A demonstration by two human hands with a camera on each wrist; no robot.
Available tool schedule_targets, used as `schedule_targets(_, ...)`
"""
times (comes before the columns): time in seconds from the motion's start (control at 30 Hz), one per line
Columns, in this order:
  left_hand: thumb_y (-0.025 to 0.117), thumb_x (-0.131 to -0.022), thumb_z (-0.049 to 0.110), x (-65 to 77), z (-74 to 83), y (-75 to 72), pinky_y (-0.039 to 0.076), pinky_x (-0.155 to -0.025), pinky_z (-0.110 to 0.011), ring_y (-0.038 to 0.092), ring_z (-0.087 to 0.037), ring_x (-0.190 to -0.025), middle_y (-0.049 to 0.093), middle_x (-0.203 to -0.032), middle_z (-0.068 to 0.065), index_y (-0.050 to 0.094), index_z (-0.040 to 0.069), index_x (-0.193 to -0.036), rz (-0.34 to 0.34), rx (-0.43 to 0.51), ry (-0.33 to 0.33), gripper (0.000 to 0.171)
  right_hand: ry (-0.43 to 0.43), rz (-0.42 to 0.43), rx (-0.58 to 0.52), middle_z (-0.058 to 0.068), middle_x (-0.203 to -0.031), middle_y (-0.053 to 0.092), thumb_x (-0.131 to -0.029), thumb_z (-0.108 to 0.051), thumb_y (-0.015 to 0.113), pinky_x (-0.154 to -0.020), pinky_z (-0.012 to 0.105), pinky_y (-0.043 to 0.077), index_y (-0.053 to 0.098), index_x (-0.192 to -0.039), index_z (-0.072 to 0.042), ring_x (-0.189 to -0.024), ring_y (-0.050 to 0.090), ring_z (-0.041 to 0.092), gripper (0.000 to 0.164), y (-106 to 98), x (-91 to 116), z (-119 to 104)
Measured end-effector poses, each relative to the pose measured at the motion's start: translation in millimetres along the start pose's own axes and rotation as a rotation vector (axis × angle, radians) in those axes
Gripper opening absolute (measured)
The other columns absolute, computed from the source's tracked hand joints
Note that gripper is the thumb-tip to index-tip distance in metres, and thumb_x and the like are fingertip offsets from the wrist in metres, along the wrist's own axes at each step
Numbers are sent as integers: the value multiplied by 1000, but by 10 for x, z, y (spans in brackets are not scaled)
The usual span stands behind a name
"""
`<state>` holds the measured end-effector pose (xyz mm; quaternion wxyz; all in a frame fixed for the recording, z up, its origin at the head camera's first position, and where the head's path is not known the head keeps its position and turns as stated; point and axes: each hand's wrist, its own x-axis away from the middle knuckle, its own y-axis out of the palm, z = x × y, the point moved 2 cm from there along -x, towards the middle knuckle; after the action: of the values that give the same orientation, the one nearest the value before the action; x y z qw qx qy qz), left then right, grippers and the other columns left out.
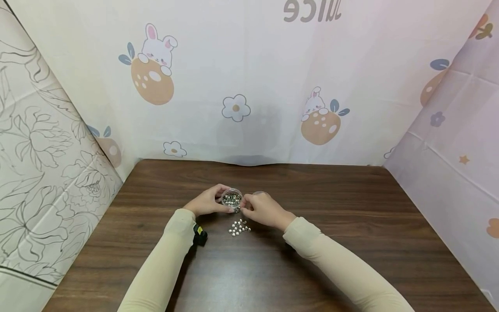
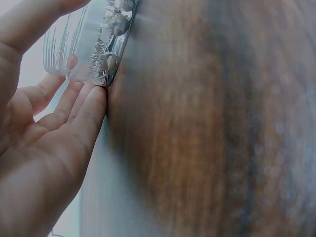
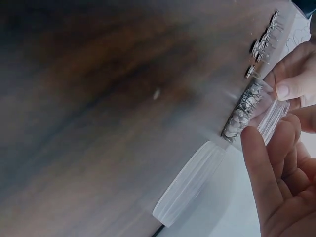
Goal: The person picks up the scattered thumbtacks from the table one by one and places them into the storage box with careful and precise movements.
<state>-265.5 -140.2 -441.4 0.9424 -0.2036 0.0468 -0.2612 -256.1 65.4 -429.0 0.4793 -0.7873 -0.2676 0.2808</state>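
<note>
My left hand (image 1: 208, 201) grips a clear plastic jar (image 2: 66, 44) by its side, thumb in front and fingers behind. The jar stands on the table and holds many silver thumbtacks (image 1: 231, 199). My right hand (image 1: 265, 210) is at the jar's right side, its thumb and fingers drawn together by the rim. In the right wrist view one finger (image 3: 254, 148) lies against the jar wall; whether anything is between the fingertips is hidden. Several loose thumbtacks (image 1: 238, 228) lie on the table in front of the jar, with their pins up in the right wrist view.
A clear round lid (image 3: 190, 180) lies beside the jar, mostly behind my right hand in the head view. The dark wooden table (image 1: 331, 242) meets a printed cloth (image 1: 265, 86) at its back edge. A black wrist device (image 1: 200, 236) sits at the left cuff.
</note>
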Motion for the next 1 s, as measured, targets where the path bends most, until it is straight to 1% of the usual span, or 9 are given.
schedule_targets(0.07, 77, -76, 14, -4, -3, -1, 37, -105, -50, 46, -32, -118, 49, -128, -23, 42, -4, -130, -3, -3, -5, 67, -8, -15, -2, -12, -61, 55, -88, -20, 61, -55, 23, 46, 62, -85, -17, -54, 47, 0, 4, 4, 30, 2)
schedule_targets(0.17, 78, -75, 14, -12, -12, 1, 37, -105, -49, 46, -31, -118, 50, -128, -23, 43, -4, -130, -6, -4, -9, 67, -3, -56, -39, -11, -59, 54, -88, -19, 61, -53, 22, 46, 61, -84, -17, -52, 46, 0, 5, 13, 78, -3)
schedule_targets(0.27, 78, -75, 12, -18, -18, 2, 37, -106, -49, 46, -31, -118, 50, -128, -24, 42, -5, -129, -8, 11, -9, 67, -6, -93, -62, -11, -58, 53, -88, -16, 60, -49, 19, 45, 61, -83, -17, -51, 45, -1, 5, 31, 124, -7)
schedule_targets(0.43, 77, -75, 10, -24, -37, 9, 37, -105, -50, 47, -33, -117, 50, -127, -25, 42, -6, -129, -1, 31, -3, 67, -35, -92, -39, -11, -57, 51, -83, -12, 61, -48, 16, 43, 61, -81, -18, -51, 44, -2, 6, 49, 178, -10)
schedule_targets(0.5, 77, -75, 10, -25, -47, 10, 38, -104, -50, 47, -33, -117, 51, -126, -24, 42, -6, -129, 2, 25, -3, 66, -38, -99, -36, -12, -57, 50, -83, -12, 61, -47, 16, 42, 60, -79, -18, -51, 43, -2, 7, 55, 198, -9)
schedule_targets(0.73, 78, -75, 13, -13, -43, 0, 37, -106, -48, 45, -31, -119, 51, -127, -23, 42, -4, -130, 5, 13, -16, 68, -43, -195, -34, -12, -58, 50, -85, -16, 61, -46, 16, 40, 59, -78, -19, -50, 43, -1, 8, 73, 258, -28)
schedule_targets(1.0, 78, -75, 15, -7, -7, -1, 37, -106, -45, 45, -31, -120, 49, -129, -24, 41, -4, -131, -1, -10, -28, 69, -31, -210, 0, -11, -57, 50, -85, -18, 62, -45, 16, 39, 57, -76, -19, -49, 43, -1, 10, 80, 273, -51)
